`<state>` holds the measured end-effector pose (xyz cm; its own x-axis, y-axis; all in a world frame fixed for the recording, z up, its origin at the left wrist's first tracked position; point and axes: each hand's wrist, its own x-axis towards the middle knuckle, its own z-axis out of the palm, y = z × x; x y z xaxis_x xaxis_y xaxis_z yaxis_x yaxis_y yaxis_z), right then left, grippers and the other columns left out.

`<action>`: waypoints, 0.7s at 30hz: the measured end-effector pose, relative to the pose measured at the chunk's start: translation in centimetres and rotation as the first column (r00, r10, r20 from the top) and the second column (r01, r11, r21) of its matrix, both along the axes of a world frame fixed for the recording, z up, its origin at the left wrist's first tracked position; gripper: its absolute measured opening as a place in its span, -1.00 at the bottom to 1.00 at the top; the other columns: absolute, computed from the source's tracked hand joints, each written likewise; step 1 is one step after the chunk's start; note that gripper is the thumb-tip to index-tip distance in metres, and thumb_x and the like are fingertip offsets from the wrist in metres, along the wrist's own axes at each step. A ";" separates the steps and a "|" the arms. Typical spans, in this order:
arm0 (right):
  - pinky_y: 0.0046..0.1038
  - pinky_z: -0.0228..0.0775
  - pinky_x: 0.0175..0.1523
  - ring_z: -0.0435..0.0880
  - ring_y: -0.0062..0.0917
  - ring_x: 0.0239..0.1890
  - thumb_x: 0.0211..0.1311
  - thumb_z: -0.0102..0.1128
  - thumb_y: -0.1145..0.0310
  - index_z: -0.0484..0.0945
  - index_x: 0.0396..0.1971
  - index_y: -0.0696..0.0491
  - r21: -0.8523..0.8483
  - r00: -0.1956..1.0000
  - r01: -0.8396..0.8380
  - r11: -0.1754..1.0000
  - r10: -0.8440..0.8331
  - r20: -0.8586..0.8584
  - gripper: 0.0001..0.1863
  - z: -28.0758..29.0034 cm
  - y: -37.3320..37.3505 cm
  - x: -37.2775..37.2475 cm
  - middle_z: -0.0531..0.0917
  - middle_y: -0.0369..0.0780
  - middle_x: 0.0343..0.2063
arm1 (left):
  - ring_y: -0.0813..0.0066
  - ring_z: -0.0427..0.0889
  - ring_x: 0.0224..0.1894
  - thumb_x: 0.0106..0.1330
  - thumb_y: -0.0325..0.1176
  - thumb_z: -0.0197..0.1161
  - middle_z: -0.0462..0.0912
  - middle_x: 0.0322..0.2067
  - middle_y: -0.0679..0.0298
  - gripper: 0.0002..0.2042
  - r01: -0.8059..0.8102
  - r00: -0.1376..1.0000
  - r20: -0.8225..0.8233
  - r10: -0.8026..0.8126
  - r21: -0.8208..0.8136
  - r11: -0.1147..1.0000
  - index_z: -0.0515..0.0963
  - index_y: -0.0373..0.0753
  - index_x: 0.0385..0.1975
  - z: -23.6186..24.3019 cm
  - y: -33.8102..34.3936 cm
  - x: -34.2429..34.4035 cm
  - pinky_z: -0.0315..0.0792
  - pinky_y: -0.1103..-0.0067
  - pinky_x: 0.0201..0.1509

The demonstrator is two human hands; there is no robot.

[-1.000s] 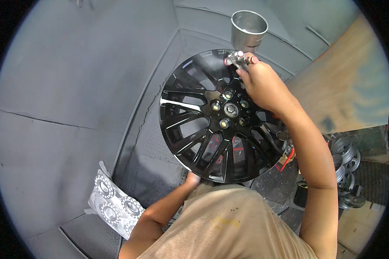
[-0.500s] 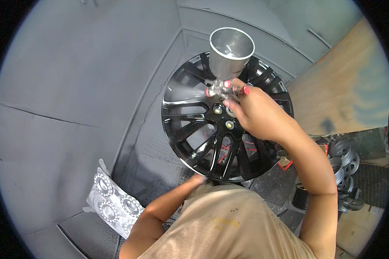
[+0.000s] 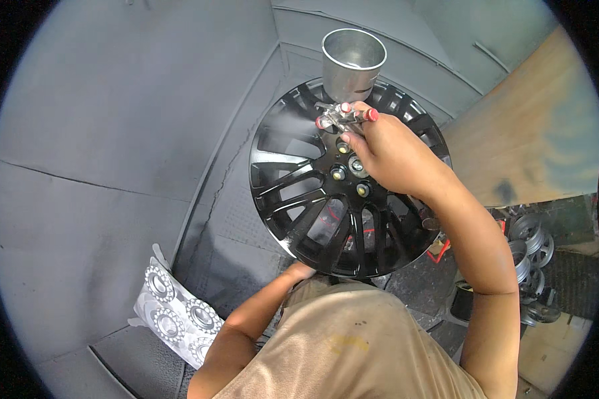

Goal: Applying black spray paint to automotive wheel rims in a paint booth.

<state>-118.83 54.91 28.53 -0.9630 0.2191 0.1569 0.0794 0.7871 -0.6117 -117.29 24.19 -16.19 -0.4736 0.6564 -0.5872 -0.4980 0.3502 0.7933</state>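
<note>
A black multi-spoke car wheel sits in front of me, face up, with several bolts around its hub. Above it my right hand grips a metal spray gun with red-ringed knobs. An open silver cup rises from the gun's top. Pale mist shows left of the nozzle, over the wheel's spokes. My left hand is at the wheel's near edge, and the rim hides its fingers; I cannot see whether they grip anything.
Grey wall panels stand at the left. A tan board leans in at the right, with silver wheels stacked below it. A white sheet with ring-shaped pictures lies at the lower left. A black container stands near my right elbow.
The wheel has turned about its centre, so its spokes and bolts sit differently. My right hand and the spray gun have shifted slightly farther away. My left hand stays by the near rim.
</note>
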 end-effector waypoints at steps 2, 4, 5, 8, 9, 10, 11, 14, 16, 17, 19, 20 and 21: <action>0.01 0.45 -0.16 0.64 0.13 -0.24 0.40 0.08 0.41 0.39 -0.10 0.23 0.001 1.000 -0.001 1.000 0.001 -0.024 -0.78 0.0 0.3 0.0 0.65 0.13 -0.41 | 0.36 0.58 -0.01 0.37 -0.29 0.29 0.66 -0.05 0.24 -0.63 0.018 1.000 -0.002 -0.018 -0.006 1.000 0.55 -0.31 0.11 0.1 -0.2 -1.7 0.49 0.46 0.08; 0.01 0.46 -0.16 0.63 0.13 -0.23 0.40 0.08 0.41 0.40 -0.08 0.23 0.033 1.000 0.008 0.999 -0.007 -0.031 -0.77 -0.1 0.6 -0.2 0.65 0.14 -0.40 | 0.36 0.59 -0.02 0.37 -0.29 0.29 0.66 -0.06 0.24 -0.64 0.034 0.999 -0.006 -0.034 -0.013 0.999 0.55 -0.31 0.11 0.3 -0.2 -3.2 0.49 0.46 0.08; 0.01 0.46 -0.16 0.63 0.13 -0.23 0.40 0.08 0.41 0.40 -0.08 0.23 0.033 0.999 0.007 0.999 -0.005 -0.031 -0.77 0.0 0.8 -0.3 0.65 0.14 -0.40 | 0.36 0.59 -0.02 0.37 -0.29 0.28 0.66 -0.06 0.24 -0.64 0.041 0.999 -0.008 -0.041 -0.017 0.999 0.56 -0.31 0.11 0.4 -0.4 -3.8 0.49 0.46 0.08; 0.00 0.46 -0.14 0.63 0.13 -0.23 0.40 0.07 0.41 0.43 -0.08 0.24 0.073 0.999 0.040 0.997 -0.040 -0.010 -0.77 0.4 0.9 -0.4 0.65 0.15 -0.38 | 0.44 0.61 -0.11 0.41 -0.24 0.22 0.69 -0.15 0.27 -0.70 -0.065 0.997 -0.040 0.064 -0.019 0.998 0.62 -0.29 0.00 1.1 0.1 -4.1 0.51 0.47 -0.01; -0.01 0.46 -0.13 0.63 0.14 -0.24 0.40 0.06 0.42 0.45 -0.08 0.25 0.062 0.999 0.047 0.997 -0.047 0.002 -0.78 0.5 1.0 -0.4 0.65 0.15 -0.38 | 0.47 0.61 -0.13 0.43 -0.23 0.17 0.69 -0.15 0.27 -0.71 -0.264 0.965 0.002 0.264 -0.039 0.964 0.61 -0.29 -0.02 2.1 0.2 -4.3 0.51 0.48 -0.03; -0.01 0.46 -0.12 0.63 0.14 -0.24 0.41 0.05 0.42 0.46 -0.09 0.26 0.052 0.998 0.053 0.997 -0.054 0.014 -0.78 0.6 1.0 -0.4 0.65 0.16 -0.39 | 0.50 0.61 -0.15 0.45 -0.22 0.13 0.69 -0.15 0.27 -0.71 -0.450 0.891 0.038 0.453 -0.068 0.890 0.61 -0.29 -0.03 3.1 0.6 -4.5 0.50 0.49 -0.06; -0.01 0.46 -0.12 0.63 0.14 -0.24 0.41 0.05 0.42 0.46 -0.09 0.26 0.052 0.998 0.055 0.997 -0.056 0.015 -0.78 0.5 1.2 -0.4 0.65 0.16 -0.39 | 0.49 0.61 -0.15 0.48 -0.21 0.06 0.68 -0.17 0.28 -0.70 -0.570 0.818 0.131 0.560 0.058 0.820 0.61 -0.29 -0.05 2.7 1.0 -4.9 0.50 0.50 -0.06; -0.02 0.46 -0.12 0.63 0.13 -0.24 0.41 0.06 0.40 0.48 -0.10 0.27 0.066 0.998 -0.035 0.997 0.031 0.054 -0.77 0.6 1.0 -0.8 0.64 0.18 -0.41 | 0.48 0.61 -0.14 0.50 -0.21 0.04 0.66 -0.17 0.30 -0.70 -0.531 0.846 0.112 0.522 0.079 0.844 0.59 -0.29 -0.04 3.1 1.2 -5.5 0.49 0.51 -0.05; -0.17 0.42 -0.13 0.60 0.01 -0.25 0.43 0.07 0.42 0.53 -0.01 0.14 0.047 0.978 0.007 0.999 -0.017 0.206 -0.77 0.6 1.0 -0.9 0.64 0.04 -0.33 | 0.49 0.60 -0.13 0.50 -0.22 0.05 0.65 -0.15 0.31 -0.70 -0.507 0.861 0.080 0.502 0.079 0.858 0.58 -0.30 -0.02 4.0 1.5 -5.0 0.49 0.51 -0.03; -0.17 0.42 -0.13 0.60 0.01 -0.25 0.43 0.07 0.42 0.53 -0.01 0.14 0.048 0.978 0.009 0.999 -0.019 0.208 -0.77 0.5 0.8 -1.1 0.64 0.04 -0.33 | 0.49 0.59 -0.11 0.50 -0.23 0.07 0.65 -0.14 0.31 -0.70 -0.484 0.875 0.047 0.482 0.079 0.871 0.57 -0.30 0.01 4.4 1.5 -4.6 0.49 0.51 -0.01; -0.15 0.43 -0.10 0.60 0.03 -0.21 0.43 0.08 0.41 0.55 -0.06 0.20 0.028 0.989 0.091 0.995 -0.094 0.116 -0.78 0.7 0.3 -1.3 0.64 0.06 -0.29 | 0.49 0.59 -0.09 0.49 -0.27 0.09 0.65 -0.12 0.31 -0.71 -0.453 0.891 -0.012 0.454 0.063 0.889 0.57 -0.31 0.04 4.5 1.0 -4.4 0.49 0.53 0.02; -0.15 0.43 -0.10 0.60 0.03 -0.21 0.43 0.08 0.41 0.55 -0.06 0.20 0.027 0.989 0.089 0.996 -0.092 0.112 -0.78 0.6 0.4 -1.4 0.64 0.06 -0.29 | 0.49 0.59 -0.09 0.49 -0.27 0.09 0.65 -0.12 0.31 -0.71 -0.454 0.890 -0.015 0.456 0.064 0.889 0.57 -0.31 0.04 4.4 0.8 -4.3 0.49 0.53 0.02; -0.14 0.44 -0.08 0.60 0.04 -0.20 0.43 0.08 0.41 0.54 -0.07 0.22 0.085 0.989 0.108 0.991 -0.116 0.089 -0.78 0.4 0.7 -1.4 0.64 0.07 -0.28 | 0.48 0.60 -0.09 0.49 -0.28 0.09 0.66 -0.12 0.30 -0.72 -0.447 0.894 -0.004 0.448 0.069 0.892 0.59 -0.31 0.01 4.4 0.8 -4.2 0.49 0.53 0.02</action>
<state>-120.25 55.64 28.98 -0.9444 0.3166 0.0889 0.2233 0.8158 -0.5335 -121.53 25.03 -11.77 -0.7369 0.4086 -0.5384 -0.5743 0.0415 0.8176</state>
